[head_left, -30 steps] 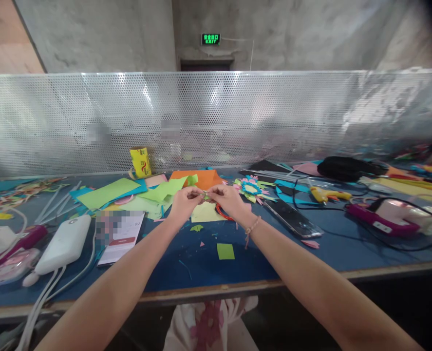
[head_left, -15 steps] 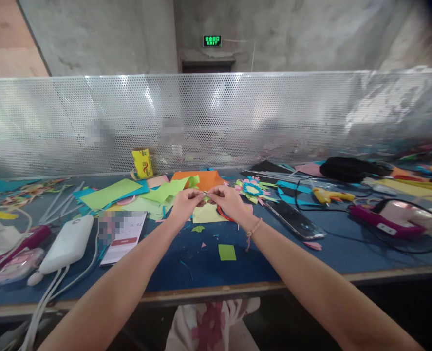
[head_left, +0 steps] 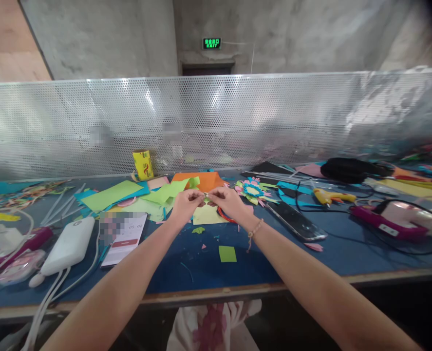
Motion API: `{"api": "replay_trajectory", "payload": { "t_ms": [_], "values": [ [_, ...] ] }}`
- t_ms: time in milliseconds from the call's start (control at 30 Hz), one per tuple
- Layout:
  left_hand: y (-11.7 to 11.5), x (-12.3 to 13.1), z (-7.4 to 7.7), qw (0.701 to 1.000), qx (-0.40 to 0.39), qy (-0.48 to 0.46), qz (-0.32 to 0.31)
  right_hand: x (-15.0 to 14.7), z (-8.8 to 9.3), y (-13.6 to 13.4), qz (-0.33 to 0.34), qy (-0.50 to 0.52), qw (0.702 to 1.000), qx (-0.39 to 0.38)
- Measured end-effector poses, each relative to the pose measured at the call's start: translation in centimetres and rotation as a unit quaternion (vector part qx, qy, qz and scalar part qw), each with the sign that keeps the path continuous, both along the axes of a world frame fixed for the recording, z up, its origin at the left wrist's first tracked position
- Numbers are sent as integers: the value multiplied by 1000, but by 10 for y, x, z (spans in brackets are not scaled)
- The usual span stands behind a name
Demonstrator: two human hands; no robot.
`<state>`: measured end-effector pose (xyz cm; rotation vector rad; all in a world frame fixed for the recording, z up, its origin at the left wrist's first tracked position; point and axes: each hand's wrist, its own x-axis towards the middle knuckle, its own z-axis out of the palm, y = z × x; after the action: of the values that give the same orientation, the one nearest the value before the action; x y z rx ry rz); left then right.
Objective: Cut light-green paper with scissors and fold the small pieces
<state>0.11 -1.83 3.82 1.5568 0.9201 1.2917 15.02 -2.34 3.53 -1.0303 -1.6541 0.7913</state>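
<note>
My left hand [head_left: 187, 202] and my right hand [head_left: 228, 201] meet above the middle of the table. Thumb and fingers of each are pinched together on something small and pale between them, mostly hidden by the fingertips. Beneath them lies a pale yellow sheet [head_left: 210, 217], with a red loop [head_left: 223, 214] partly covered by my right hand. Nearer to me are a green paper square [head_left: 227, 253] and a small cut green piece [head_left: 198, 230]. Right of my hands sits a layered paper flower [head_left: 253, 189] in blue, pink and yellow.
Green sheets [head_left: 109, 195] and an orange sheet [head_left: 206, 181] lie behind. Left are a lit phone [head_left: 128, 241] and a white power bank [head_left: 68, 245] with cables. Right are a dark phone [head_left: 296, 222], a yellow glue gun [head_left: 333, 196] and a purple power strip [head_left: 387, 222]. A perforated metal screen [head_left: 216, 122] stands behind.
My hands stay almost in place, still pinched together, with a slight shift of the fingers. The whole view has moved a little; nothing on the table has visibly been moved.
</note>
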Motion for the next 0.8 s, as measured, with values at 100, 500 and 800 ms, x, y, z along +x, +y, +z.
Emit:
{"api": "replay_trajectory", "payload": {
  "t_ms": [100,500,800],
  "values": [
    [0,0,0,1000,-2,3,-4,1,1,-1,-2,-4,1000,-4],
    [16,-2,-14,996,-17,-82,-16,2,-3,6,57,205,969,-123],
    [7,1,-8,992,-49,-118,-25,4,2,2,13,112,992,-53]
  ]
}}
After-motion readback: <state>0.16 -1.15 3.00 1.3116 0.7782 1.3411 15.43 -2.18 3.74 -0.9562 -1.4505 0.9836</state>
